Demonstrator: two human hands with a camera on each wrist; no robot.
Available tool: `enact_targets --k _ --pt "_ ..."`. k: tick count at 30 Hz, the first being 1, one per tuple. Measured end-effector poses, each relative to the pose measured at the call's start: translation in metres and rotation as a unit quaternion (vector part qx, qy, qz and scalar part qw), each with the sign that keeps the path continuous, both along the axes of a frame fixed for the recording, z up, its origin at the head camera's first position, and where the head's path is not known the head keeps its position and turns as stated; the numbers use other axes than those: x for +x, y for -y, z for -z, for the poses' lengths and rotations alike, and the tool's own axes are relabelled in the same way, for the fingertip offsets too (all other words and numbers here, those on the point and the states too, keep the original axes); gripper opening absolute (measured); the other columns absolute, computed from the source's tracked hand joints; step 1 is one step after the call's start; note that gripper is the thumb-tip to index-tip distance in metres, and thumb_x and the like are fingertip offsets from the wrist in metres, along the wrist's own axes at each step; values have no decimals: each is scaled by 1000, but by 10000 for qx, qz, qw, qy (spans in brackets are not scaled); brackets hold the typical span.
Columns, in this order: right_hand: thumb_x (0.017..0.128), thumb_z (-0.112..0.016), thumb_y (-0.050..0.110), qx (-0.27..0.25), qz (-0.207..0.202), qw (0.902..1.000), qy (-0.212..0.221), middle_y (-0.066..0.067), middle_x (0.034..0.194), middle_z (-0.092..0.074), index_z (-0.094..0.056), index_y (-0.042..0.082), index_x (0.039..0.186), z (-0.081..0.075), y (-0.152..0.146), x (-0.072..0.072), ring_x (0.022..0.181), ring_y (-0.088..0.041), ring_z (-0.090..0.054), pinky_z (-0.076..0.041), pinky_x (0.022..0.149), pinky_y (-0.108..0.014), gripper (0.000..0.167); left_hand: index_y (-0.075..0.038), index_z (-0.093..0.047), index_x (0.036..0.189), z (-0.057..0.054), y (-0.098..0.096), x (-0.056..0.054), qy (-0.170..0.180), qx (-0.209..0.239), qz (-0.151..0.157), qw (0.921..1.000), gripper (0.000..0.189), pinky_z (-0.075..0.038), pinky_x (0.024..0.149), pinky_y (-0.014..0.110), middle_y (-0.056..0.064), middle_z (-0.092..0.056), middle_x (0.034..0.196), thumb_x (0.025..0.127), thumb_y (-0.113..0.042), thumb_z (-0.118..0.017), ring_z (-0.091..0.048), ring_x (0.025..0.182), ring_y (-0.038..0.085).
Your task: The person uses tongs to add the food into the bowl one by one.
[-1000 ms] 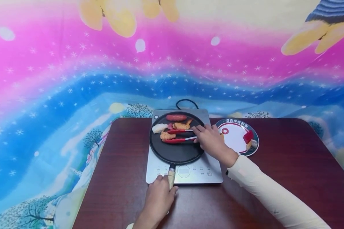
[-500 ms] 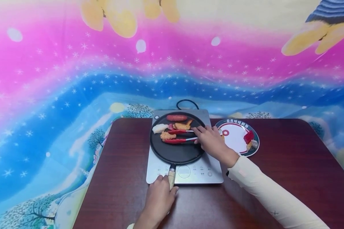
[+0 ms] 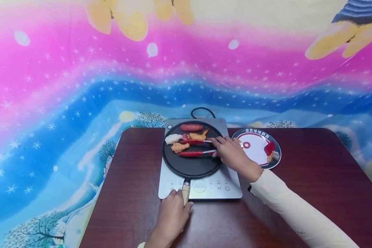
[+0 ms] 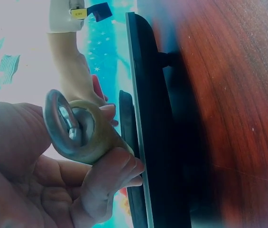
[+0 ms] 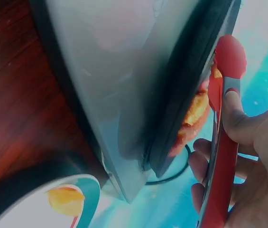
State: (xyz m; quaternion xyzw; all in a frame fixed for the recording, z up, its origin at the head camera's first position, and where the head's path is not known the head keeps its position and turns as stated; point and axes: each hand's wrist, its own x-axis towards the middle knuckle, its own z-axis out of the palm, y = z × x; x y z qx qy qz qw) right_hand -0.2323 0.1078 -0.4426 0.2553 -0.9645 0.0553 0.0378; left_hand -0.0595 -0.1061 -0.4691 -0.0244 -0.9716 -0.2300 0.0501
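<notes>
My left hand [image 3: 172, 214] grips the pale handle [image 3: 185, 193] of a flat black frying pan [image 3: 192, 168]. In the left wrist view, fingers and thumb curl round this handle [image 4: 98, 137], which ends in a metal hanging loop. My right hand [image 3: 232, 151] holds red-tipped tongs [image 3: 194, 154] over the pan, their arms spread apart. A fried chicken drumstick [image 3: 180, 147] lies just left of the tongs' tips, apparently free of them. Behind it in the pan are a white lump of food [image 3: 173, 138], a golden chicken wing [image 3: 196, 136] and a reddish sausage [image 3: 190, 127].
Under the pan is a silver induction cooker [image 3: 229, 193], its black cable [image 3: 203, 108] looping behind. Right of it, a dark-rimmed white plate [image 3: 255, 155] carries a red piece [image 3: 269, 148] and other small food pieces. All stand on a brown wooden table [image 3: 316, 179] before a printed cloth backdrop.
The tongs have shifted slightly right with my right hand, and their tips have come away from the drumstick. The drumstick now lies a little further left. My left hand stays on the handle.
</notes>
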Motion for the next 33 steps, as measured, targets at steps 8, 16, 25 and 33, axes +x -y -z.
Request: enact_targets --k 8,16,25,33 --pt "89 -81 21 -791 -208 9965 157 -27 133 -60 -38 -4 154 -14 -31 1 119 -41 -61 -50 98 -56 81 4 -72 94 2 1 0 -188 38 75 9998 36 -50 58 37 5 -58 73 77 -24 -88 -60 61 21" --pt "74 -88 7 -878 400 9952 171 -28 120 -59 -43 -11 144 -22 -67 0 106 -40 -61 -55 87 -54 85 3 -72 92 3 1 0 -245 54 111 9996 34 -49 57 36 4 -57 72 77 -22 -89 -59 60 20" --pt "75 -86 6 -1437 1396 9771 716 -33 122 -56 -35 -13 144 -23 -119 -10 103 -42 -59 -57 81 -58 89 4 -72 93 3 1 -1 -233 14 103 9997 35 -50 58 37 5 -58 73 77 -23 -88 -60 60 21" --pt "81 -82 14 -1406 1620 9717 985 -35 114 -63 -38 -16 139 -28 -169 -9 93 -41 -64 -57 78 -57 79 4 -72 93 4 1 -2 -254 -6 112 9996 36 -50 57 36 5 -58 73 77 -24 -88 -60 60 21"
